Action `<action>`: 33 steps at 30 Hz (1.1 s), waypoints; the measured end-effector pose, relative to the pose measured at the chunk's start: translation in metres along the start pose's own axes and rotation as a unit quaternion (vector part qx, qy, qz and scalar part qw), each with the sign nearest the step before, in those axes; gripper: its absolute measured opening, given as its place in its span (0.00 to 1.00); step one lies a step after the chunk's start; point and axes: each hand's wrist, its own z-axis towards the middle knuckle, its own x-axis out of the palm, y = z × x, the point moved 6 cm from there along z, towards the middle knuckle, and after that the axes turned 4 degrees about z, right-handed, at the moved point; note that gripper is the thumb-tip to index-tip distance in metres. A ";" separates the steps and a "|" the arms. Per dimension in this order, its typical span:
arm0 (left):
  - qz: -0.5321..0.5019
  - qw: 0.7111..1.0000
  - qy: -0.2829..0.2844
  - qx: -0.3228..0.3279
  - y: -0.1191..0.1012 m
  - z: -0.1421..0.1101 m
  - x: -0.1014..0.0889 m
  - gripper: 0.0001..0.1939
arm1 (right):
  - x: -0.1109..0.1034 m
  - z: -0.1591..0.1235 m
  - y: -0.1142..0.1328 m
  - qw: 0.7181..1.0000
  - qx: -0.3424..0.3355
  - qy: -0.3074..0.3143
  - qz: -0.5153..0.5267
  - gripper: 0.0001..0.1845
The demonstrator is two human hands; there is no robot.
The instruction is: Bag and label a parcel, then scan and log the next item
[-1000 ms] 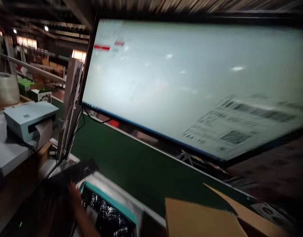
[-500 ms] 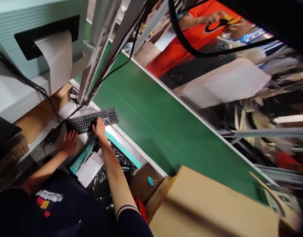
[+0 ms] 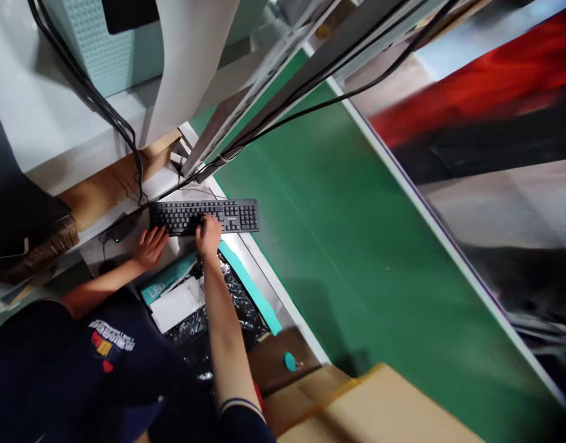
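A black keyboard (image 3: 240, 215) lies on the worktop in the head view. My left hand (image 3: 151, 247) rests with fingers spread at its lower left edge. Over the keyboard's lower middle is my right hand (image 3: 210, 237), fingers bent onto the keys and thumb apart from them; its fingertips are partly hidden. Below the keyboard, a teal box marked LED (image 3: 159, 288) lies partly under a white sheet or flat packet (image 3: 176, 306). Beside them is shiny black plastic wrapping (image 3: 239, 295), partly covered by my right forearm.
A grey metal post (image 3: 246, 117) with black cables rises behind the keyboard. A green belt or surface (image 3: 329, 246) runs along the right. At lower right stands a cardboard box (image 3: 379, 406). A person in red (image 3: 486, 86), blurred, is beyond. A white paper strip (image 3: 186, 55) hangs upper left.
My view has turned and shifted, so the keyboard and hands appear farther right. Both hands stay at the keyboard. The other person's hands have left the view.
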 end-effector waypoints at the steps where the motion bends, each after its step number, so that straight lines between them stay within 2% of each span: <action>1: -0.003 1.000 0.001 0.000 0.000 0.000 -0.001 0.34 | 0.007 -0.011 0.010 1.000 -0.017 0.018 0.012 0.21; 4: -0.009 1.000 -0.002 0.004 0.001 0.002 -0.002 0.36 | 0.028 -0.043 0.036 0.996 -0.047 0.072 0.037 0.18; 7: -0.009 1.000 -0.006 0.009 0.003 0.003 0.000 0.36 | 0.040 -0.062 0.052 0.993 -0.058 0.096 0.044 0.15; 11: -0.007 1.000 -0.006 0.022 0.003 0.007 0.001 0.38 | 0.047 -0.071 0.063 0.989 -0.080 0.117 0.040 0.15; 15: -0.016 1.000 -0.001 0.023 0.001 0.016 -0.007 0.41 | 0.049 -0.069 0.065 0.989 -0.080 0.114 0.042 0.15; 20: -0.010 1.000 0.001 0.016 -0.004 0.026 -0.017 0.45 | 0.041 -0.056 0.050 0.997 -0.022 0.069 0.032 0.16; 25: -0.017 0.999 -0.024 0.021 -0.002 0.030 -0.018 0.47 | 0.014 -0.028 0.012 0.998 0.055 0.013 0.007 0.29; 29: -0.024 0.999 -0.025 0.020 0.001 0.032 -0.014 0.47 | 0.002 -0.011 -0.005 0.998 0.048 0.029 -0.011 0.34; 33: -0.008 1.000 -0.027 0.003 0.004 0.037 -0.008 0.47 | 0.004 0.003 -0.001 0.998 0.032 0.049 -0.023 0.33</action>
